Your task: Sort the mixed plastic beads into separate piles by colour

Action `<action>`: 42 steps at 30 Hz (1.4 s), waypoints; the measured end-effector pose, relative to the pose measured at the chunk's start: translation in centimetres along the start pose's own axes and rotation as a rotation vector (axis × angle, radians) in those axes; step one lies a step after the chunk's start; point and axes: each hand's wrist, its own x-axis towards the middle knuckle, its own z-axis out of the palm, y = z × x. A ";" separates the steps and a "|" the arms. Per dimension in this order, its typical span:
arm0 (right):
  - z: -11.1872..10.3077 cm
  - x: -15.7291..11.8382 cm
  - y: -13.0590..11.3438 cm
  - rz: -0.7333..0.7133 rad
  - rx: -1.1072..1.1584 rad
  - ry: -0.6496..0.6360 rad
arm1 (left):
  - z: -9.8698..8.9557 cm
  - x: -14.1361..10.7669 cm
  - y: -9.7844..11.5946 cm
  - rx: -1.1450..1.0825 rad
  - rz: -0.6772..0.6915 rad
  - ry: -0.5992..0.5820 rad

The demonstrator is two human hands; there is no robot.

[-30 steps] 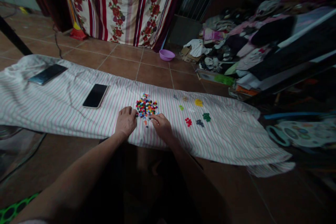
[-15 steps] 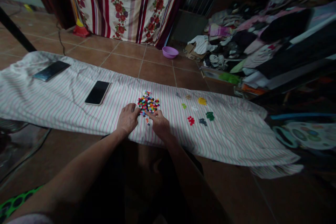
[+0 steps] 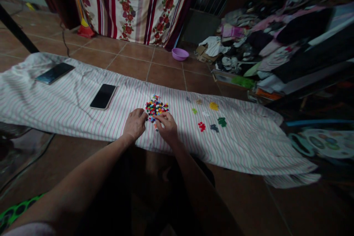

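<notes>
A pile of small mixed-colour pieces (image 3: 157, 107), bead-like in size, lies on the striped cloth in front of me. My left hand (image 3: 135, 123) rests on the cloth at the pile's left edge, fingers loosely bent and thumb slightly apart, with nothing visible in it. At the pile's near right edge is my right hand (image 3: 167, 127), thumb and index finger drawn together. Whatever lies between those fingertips is too small to make out. To the right sit small sorted groups: red pieces (image 3: 201, 127), dark grey pieces (image 3: 214, 128), green pieces (image 3: 222, 121) and yellow pieces (image 3: 213, 106).
Smaller lime pieces (image 3: 194, 111), white pieces (image 3: 205, 113) and tan pieces (image 3: 198, 101) lie nearby. Left on the striped cloth (image 3: 249, 140) are a phone (image 3: 103, 96) and a dark tablet-like device (image 3: 55, 73). A purple basin (image 3: 180, 54) stands on the floor beyond.
My right hand's fingers have shifted slightly, with the index and thumb now pinched near the pile's edge. The left hand has stayed nearly in place.
</notes>
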 end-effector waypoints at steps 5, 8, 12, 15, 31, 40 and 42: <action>1.2 1.3 -1.3 -0.004 -0.047 -0.024 | 0.1 0.0 -0.1 0.013 -0.002 0.002; 1.6 1.7 -1.4 -0.005 -0.083 -0.064 | 0.2 0.1 -0.1 0.017 -0.020 0.010; 1.6 1.9 -1.4 -0.042 -0.131 -0.091 | 0.3 0.1 0.0 0.020 -0.037 0.019; 1.5 2.0 -1.4 -0.042 -0.158 -0.111 | 0.2 0.2 0.1 0.024 -0.044 0.022; 2.0 2.4 -1.1 -0.006 0.064 0.017 | 0.8 0.2 -0.1 0.051 -0.046 0.053; 0.5 1.7 0.2 0.201 0.245 0.125 | 0.8 0.2 0.0 0.056 -0.040 0.054; -0.2 1.6 0.6 0.223 0.280 0.134 | 0.7 0.2 0.0 0.058 -0.037 0.054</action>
